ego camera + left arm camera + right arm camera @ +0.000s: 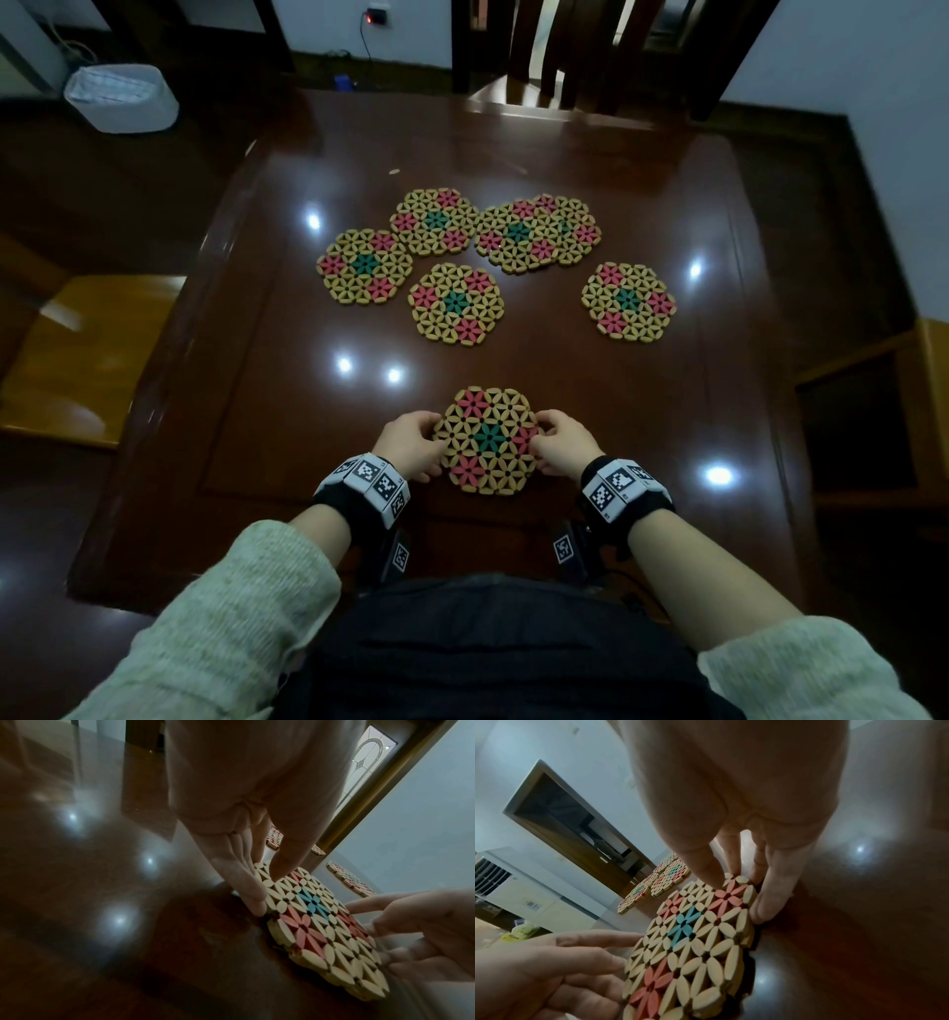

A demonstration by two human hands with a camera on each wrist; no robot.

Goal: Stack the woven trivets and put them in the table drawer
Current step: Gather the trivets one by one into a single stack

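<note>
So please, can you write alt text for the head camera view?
Both hands, left hand and right hand, hold the nearest trivet by its opposite edges on a dark wooden table. Further away lie more matching trivets, two of them overlapping.

Rear trivet (562,228) half covered; stack (485,441) count unclear

Glossy dark wooden table (642,390), chair (554,56) beyond.

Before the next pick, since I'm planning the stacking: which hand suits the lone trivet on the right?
Right. The right hand sits on that side of the held trivet, nearer the lone trivet; the left hand would have to cross over, I'd judge.
</note>
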